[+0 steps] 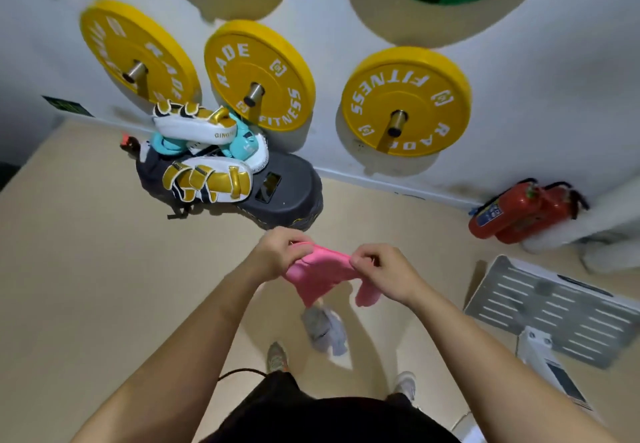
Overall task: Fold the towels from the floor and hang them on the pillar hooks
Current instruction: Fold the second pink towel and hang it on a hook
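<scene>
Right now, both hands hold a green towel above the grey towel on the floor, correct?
No. The head view shows a pink towel, not a green one. The left hand and right hand grip it above the grey towel on the floor.
</scene>
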`<action>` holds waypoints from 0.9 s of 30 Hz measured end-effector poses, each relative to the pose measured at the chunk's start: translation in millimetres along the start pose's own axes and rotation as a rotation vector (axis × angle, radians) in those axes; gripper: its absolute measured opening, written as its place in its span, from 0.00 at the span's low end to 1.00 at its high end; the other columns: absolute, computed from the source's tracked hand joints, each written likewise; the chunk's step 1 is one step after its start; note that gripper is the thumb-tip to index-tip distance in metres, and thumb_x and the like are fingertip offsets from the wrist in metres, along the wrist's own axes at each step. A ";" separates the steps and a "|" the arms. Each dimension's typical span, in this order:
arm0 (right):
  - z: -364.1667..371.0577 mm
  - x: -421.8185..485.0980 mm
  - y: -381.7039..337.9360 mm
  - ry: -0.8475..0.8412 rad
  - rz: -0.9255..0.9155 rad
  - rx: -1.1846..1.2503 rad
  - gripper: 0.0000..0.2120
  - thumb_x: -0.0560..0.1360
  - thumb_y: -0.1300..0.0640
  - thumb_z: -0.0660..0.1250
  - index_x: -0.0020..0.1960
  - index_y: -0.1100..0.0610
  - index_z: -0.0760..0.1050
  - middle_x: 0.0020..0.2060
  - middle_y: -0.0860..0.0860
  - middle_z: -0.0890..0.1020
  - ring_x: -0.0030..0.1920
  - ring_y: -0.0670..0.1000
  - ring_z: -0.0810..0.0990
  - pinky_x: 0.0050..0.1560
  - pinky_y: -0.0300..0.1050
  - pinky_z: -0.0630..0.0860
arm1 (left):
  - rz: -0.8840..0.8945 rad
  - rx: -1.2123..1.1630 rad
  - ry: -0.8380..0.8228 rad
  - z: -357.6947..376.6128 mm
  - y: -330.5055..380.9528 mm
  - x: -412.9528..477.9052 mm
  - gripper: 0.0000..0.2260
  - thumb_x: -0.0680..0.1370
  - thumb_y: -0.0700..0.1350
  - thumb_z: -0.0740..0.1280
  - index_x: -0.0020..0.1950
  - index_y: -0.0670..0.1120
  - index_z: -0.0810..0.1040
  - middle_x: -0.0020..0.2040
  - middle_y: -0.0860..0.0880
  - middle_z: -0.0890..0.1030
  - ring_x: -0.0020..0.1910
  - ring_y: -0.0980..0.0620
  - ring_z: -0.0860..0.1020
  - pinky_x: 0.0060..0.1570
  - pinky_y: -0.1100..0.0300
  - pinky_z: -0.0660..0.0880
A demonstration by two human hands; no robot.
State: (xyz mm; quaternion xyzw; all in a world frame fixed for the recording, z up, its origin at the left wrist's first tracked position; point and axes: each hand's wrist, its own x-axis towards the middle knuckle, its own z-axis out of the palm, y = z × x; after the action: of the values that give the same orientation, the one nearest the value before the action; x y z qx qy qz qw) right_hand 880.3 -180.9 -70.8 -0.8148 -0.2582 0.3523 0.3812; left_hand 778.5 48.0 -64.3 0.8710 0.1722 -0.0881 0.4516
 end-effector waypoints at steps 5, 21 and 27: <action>-47.0 -16.4 -2.7 0.167 -0.066 0.015 0.07 0.72 0.52 0.73 0.38 0.53 0.79 0.29 0.45 0.76 0.33 0.46 0.72 0.37 0.43 0.69 | 0.115 0.042 0.039 -23.3 51.0 10.8 0.09 0.78 0.41 0.70 0.42 0.55 0.84 0.41 0.64 0.84 0.43 0.64 0.80 0.45 0.66 0.73; -88.1 -31.2 -42.8 0.304 -0.222 -0.021 0.09 0.77 0.56 0.68 0.39 0.48 0.81 0.36 0.43 0.83 0.38 0.41 0.79 0.42 0.40 0.73 | 0.209 0.022 0.118 -3.6 130.1 20.0 0.12 0.77 0.47 0.70 0.59 0.58 0.80 0.37 0.57 0.79 0.41 0.59 0.77 0.44 0.59 0.72; -88.1 -40.6 -54.2 0.398 -0.178 0.060 0.07 0.76 0.55 0.70 0.39 0.50 0.83 0.35 0.44 0.85 0.40 0.43 0.82 0.45 0.43 0.76 | 0.315 -0.051 0.026 17.7 143.4 16.9 0.06 0.79 0.43 0.70 0.47 0.54 0.84 0.45 0.59 0.86 0.48 0.62 0.82 0.51 0.60 0.76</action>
State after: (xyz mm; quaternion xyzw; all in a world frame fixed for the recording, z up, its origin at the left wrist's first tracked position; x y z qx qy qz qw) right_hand 914.8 -216.3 28.7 -0.8306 -0.2384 0.1570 0.4781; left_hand 848.5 -39.2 28.7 0.8765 0.0415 -0.0007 0.4796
